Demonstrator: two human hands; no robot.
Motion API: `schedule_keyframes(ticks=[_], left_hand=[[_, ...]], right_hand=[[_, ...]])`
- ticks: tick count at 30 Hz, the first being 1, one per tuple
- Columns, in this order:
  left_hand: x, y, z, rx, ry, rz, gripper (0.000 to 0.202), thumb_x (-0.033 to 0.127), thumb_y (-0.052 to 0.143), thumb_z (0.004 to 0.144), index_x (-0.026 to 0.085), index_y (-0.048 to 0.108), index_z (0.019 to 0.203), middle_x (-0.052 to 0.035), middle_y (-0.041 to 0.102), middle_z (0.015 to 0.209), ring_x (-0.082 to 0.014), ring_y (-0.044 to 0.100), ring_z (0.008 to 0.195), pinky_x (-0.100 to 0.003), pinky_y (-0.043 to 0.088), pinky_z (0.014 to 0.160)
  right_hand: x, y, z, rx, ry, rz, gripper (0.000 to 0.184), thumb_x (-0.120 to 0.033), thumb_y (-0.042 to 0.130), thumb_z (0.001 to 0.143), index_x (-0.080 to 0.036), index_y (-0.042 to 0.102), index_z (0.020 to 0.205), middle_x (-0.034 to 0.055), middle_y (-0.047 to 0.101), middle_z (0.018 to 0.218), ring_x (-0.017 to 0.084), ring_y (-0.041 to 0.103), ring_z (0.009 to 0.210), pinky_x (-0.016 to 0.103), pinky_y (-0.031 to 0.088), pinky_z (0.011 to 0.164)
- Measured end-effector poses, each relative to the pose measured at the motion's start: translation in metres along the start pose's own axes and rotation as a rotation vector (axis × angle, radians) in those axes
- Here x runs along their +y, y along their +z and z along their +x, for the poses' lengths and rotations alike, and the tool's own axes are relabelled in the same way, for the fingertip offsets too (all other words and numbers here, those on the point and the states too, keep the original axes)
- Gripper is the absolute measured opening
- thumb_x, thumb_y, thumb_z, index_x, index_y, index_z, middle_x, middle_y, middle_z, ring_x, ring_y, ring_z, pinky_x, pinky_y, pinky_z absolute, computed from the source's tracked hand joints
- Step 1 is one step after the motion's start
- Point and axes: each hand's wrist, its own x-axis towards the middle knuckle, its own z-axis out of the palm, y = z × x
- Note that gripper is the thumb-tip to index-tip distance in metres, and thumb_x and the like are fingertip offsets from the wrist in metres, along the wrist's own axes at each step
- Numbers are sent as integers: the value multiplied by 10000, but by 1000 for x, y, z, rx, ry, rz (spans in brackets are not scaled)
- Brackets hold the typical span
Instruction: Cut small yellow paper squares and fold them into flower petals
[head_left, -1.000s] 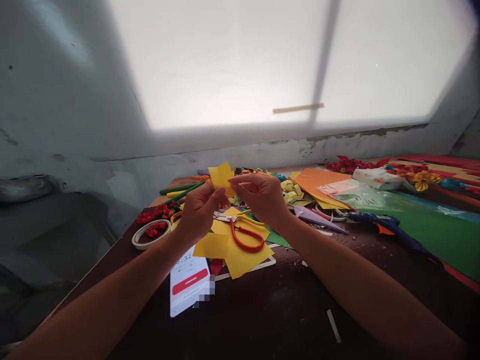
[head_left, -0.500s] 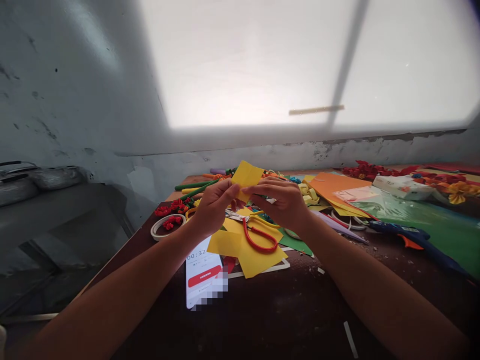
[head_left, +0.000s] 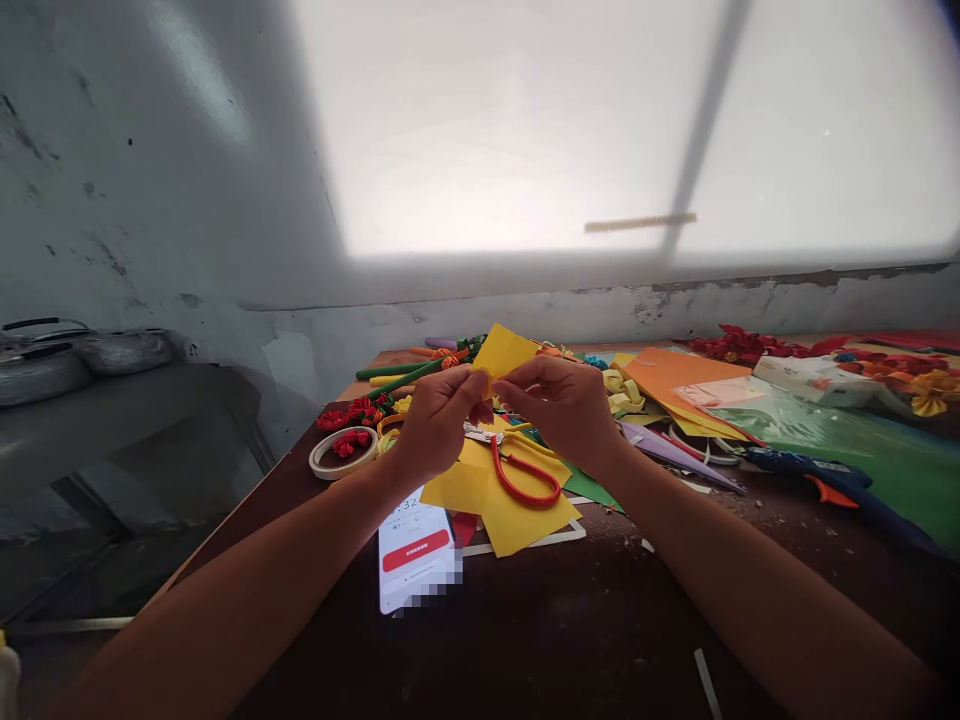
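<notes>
A small piece of yellow paper (head_left: 504,349) is held up above the table between my two hands. My left hand (head_left: 444,410) pinches its lower left side between thumb and fingers. My right hand (head_left: 568,405) grips the lower right edge with its fingertips, and the fingers hide that part of the paper. Just below the hands lie scissors (head_left: 527,480) with one red and one yellow handle loop. They rest on larger yellow paper sheets (head_left: 517,525). A lit phone (head_left: 416,560) lies under my left forearm, partly covered by paper.
A roll of white tape (head_left: 319,462) stands left with red paper flowers (head_left: 360,412) about it. At right lie orange paper (head_left: 686,375), a purple cone (head_left: 686,458), a dark blue glue gun (head_left: 814,470) and a tissue pack (head_left: 814,378). Metal pots (head_left: 124,350) sit on a side table.
The whole view has shifted slightly, so things appear a little further right. My right fingers have curled in closer to the paper's lower edge; both hands keep hold of it.
</notes>
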Motion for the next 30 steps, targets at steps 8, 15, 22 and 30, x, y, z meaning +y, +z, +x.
schedule_keyframes(ticks=[8, 15, 22, 30], left_hand=[[2, 8, -6, 81, 16, -4, 388, 427, 559, 965, 186, 577, 662, 0, 571, 596, -122, 512, 568, -266, 419, 577], [-2, 7, -6, -6, 83, -16, 273, 356, 580, 958, 192, 568, 740, 9, 568, 671, -121, 491, 624, -266, 419, 632], [1, 9, -6, 69, 64, -61, 288, 375, 573, 953, 191, 569, 732, 16, 556, 638, -115, 485, 593, -254, 405, 590], [3, 11, -7, 159, 80, 80, 476, 510, 512, 997, 195, 549, 642, 4, 541, 581, -126, 488, 559, -277, 389, 571]], right_hand=[[-4, 4, -3, 53, 8, 37, 211, -342, 857, 748, -189, 722, 693, 27, 748, 679, 163, 712, 599, 248, 584, 524], [-1, 2, -1, 60, 57, 152, 276, -399, 872, 747, -201, 679, 749, 14, 724, 679, 167, 702, 595, 286, 606, 559], [-5, 3, 3, 43, 130, 339, 482, -369, 895, 707, -270, 522, 996, -67, 696, 650, 168, 720, 568, 275, 601, 553], [-7, 3, 2, -23, 131, 301, 550, -321, 854, 756, -291, 493, 1171, -78, 652, 668, 171, 726, 596, 272, 604, 555]])
